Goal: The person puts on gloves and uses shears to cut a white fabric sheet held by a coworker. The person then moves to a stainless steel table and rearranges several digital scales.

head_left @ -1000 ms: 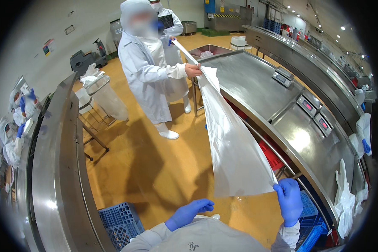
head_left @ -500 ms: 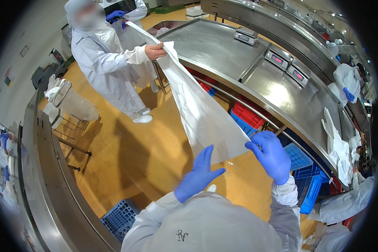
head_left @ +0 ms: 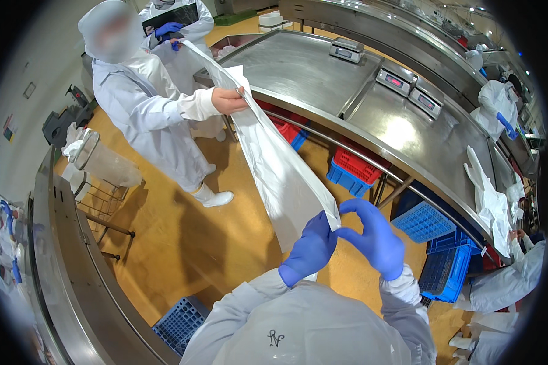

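Both hands were in blue gloves, close together at the lower corner of a long white plastic sheet. Left hand had its fingers pinched on the sheet's bottom edge. Right hand had thumb and forefinger closed on the same corner, just beside the left, other fingers curled. The sheet hung stretched in the air over the orange floor, running up and away to a co-worker's bare hand, which gripped its upper part. That co-worker wore a white coat and stood next to the curved steel desk. Two scales sat on the desk; red crates and blue crates were underneath it. More white sheeting draped over the desk edge at right.
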`<state>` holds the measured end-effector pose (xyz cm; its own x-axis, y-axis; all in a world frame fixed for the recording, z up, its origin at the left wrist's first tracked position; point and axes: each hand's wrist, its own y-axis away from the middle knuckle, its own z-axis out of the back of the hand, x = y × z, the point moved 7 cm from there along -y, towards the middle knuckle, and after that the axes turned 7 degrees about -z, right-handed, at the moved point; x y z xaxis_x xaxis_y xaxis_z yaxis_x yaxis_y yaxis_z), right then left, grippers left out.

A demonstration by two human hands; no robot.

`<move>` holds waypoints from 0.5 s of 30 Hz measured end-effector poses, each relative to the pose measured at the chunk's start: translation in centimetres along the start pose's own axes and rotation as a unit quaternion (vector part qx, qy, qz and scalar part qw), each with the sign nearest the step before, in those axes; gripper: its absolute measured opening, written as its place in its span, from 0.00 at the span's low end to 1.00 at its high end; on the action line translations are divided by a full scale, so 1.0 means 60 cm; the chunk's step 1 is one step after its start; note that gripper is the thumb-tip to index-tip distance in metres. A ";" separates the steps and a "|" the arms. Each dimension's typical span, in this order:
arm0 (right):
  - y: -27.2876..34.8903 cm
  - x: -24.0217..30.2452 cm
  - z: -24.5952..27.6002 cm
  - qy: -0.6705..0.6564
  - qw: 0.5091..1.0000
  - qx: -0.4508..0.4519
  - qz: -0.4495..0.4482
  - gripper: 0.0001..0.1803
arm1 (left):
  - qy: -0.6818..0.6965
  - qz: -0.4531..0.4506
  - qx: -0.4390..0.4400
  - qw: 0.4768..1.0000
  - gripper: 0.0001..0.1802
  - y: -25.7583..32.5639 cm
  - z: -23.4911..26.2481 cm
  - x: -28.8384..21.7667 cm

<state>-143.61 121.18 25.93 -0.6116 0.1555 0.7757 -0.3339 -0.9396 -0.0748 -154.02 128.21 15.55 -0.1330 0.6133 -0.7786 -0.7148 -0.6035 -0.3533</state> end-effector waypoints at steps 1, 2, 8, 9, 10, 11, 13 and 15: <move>0.004 -0.012 -0.007 -0.009 1.000 -0.009 -0.014 0.27 | -0.027 0.003 0.032 0.999 0.21 0.003 -0.006 0.004; 0.009 -0.028 -0.016 -0.012 0.999 -0.014 -0.042 0.32 | -0.053 0.007 0.064 0.996 0.22 0.009 -0.014 0.010; 0.034 -0.116 -0.032 -0.062 0.989 -0.004 -0.136 0.40 | -0.385 -0.184 0.109 0.898 0.33 0.038 -0.044 0.016; 0.040 -0.123 -0.026 -0.065 0.989 -0.014 -0.129 0.39 | -0.370 -0.189 0.105 0.904 0.34 0.040 -0.047 0.020; 0.046 -0.132 -0.019 -0.072 0.988 -0.025 -0.137 0.39 | -0.355 -0.193 0.102 0.909 0.35 0.043 -0.050 0.023; 0.051 -0.140 -0.013 -0.079 0.986 -0.036 -0.143 0.38 | -0.328 -0.198 0.093 0.919 0.35 0.043 -0.051 0.024; 0.061 -0.149 -0.004 -0.083 0.984 -0.044 -0.150 0.37 | -0.289 -0.188 0.101 0.933 0.35 0.044 -0.054 0.029; 0.069 -0.156 0.002 -0.081 0.983 -0.050 -0.157 0.37 | -0.263 -0.160 0.128 0.943 0.35 0.043 -0.059 0.037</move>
<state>-139.19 115.82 18.42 -0.3471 0.3748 0.8597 -0.5621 -0.8169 0.1292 -153.73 126.23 11.08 -0.1557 0.9515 -0.2654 -0.9094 -0.2430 -0.3377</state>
